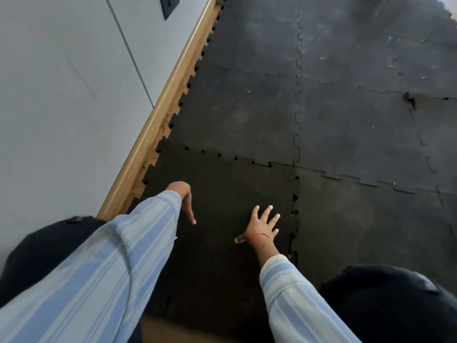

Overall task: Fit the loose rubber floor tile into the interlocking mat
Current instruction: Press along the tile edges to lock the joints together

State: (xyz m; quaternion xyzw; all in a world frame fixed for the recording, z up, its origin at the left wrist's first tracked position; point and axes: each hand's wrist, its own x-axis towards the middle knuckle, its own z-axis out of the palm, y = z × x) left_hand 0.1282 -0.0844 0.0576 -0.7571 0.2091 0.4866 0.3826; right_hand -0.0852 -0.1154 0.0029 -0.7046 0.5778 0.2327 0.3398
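Note:
A dark rubber floor tile (pixel 222 184) lies flat in the corner of the interlocking mat (pixel 358 120), next to the wall. Its toothed far and right edges meet the neighbouring tiles, with small dark gaps showing along both seams. My right hand (pixel 263 225) rests palm down on the tile near its right seam, fingers spread, holding nothing. My left hand (pixel 184 199) is over the tile's left part, fingers pointing down toward the surface, with nothing in it. Striped blue sleeves cover both arms.
A wooden skirting board (pixel 158 120) runs along the grey wall (pixel 61 95) at the left. One mat corner (pixel 410 99) is lifted at the right. My dark-clothed knees (pixel 395 300) are at the bottom corners. A bare floor strip (pixel 173 330) shows at the bottom.

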